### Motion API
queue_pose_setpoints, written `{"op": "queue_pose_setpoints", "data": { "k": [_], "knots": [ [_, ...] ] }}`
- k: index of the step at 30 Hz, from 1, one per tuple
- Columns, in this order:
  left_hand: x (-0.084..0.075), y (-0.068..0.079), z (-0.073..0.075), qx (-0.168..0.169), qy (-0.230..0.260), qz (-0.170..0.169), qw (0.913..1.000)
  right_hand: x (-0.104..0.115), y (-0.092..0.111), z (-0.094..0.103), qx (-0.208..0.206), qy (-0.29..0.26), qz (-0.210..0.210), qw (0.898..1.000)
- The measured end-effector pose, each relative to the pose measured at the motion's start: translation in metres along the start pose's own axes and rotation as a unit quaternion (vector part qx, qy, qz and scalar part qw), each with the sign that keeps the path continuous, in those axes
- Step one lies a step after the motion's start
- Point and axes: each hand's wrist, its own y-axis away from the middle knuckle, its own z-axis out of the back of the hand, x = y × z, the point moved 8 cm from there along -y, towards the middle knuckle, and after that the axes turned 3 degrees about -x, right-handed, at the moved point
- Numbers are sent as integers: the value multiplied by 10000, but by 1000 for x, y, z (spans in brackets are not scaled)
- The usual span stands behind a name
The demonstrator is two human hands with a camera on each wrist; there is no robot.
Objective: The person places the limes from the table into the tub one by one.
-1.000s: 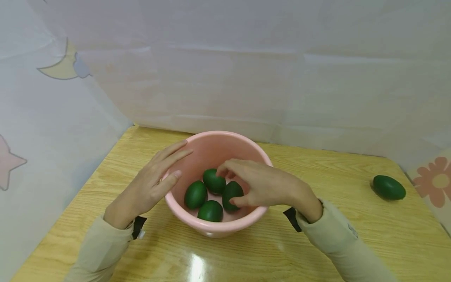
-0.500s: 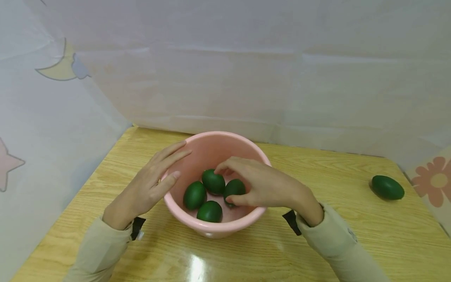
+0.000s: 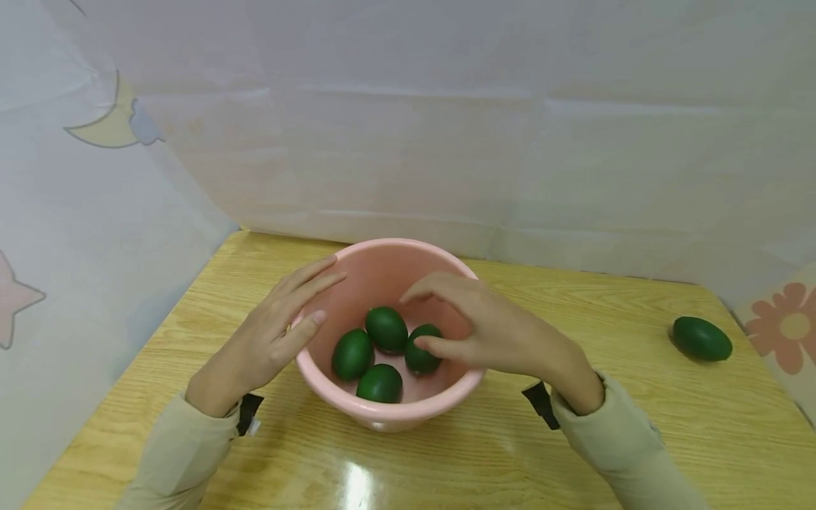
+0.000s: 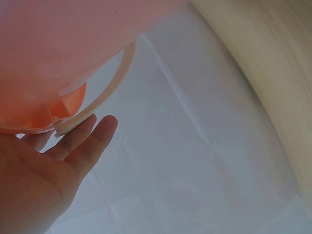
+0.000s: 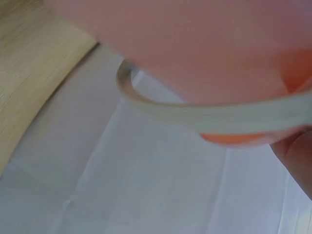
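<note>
A pink plastic bowl (image 3: 390, 409) stands on the table with several dark green, smooth egg-shaped fruits inside; one fruit (image 3: 353, 354) lies at the left of its floor. My left hand (image 3: 270, 336) rests on the left rim, its fingers reaching over into the bowl. In the left wrist view, the bowl's pink wall (image 4: 63, 44) fills the upper left above that hand. Over the bowl's right side, my right hand (image 3: 484, 326) is spread with nothing between thumb and fingers. Its thumb overlaps the rightmost fruit (image 3: 422, 363) in the head view.
Another green fruit (image 3: 701, 338) lies apart, near the right edge of the wooden table (image 3: 574, 439). A pale printed sheet (image 3: 408, 142) hangs behind the table and along its left side.
My right hand has lifted slightly and drawn right, its fingers spreading away from the fruits. The rightmost fruit has settled into a slightly different lie. My left hand stays at the rim.
</note>
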Motion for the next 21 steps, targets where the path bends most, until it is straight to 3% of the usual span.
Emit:
{"op": "queue_pose_setpoints", "data": {
  "k": [5,21],
  "knots": [
    [0,0,0,16,10,33,10000,-5,8,13,-319,83,-11,9995],
    [-1,-1,1,-5,42,12,10000,-12,25,34,-668,414,250,9966]
  ]
}}
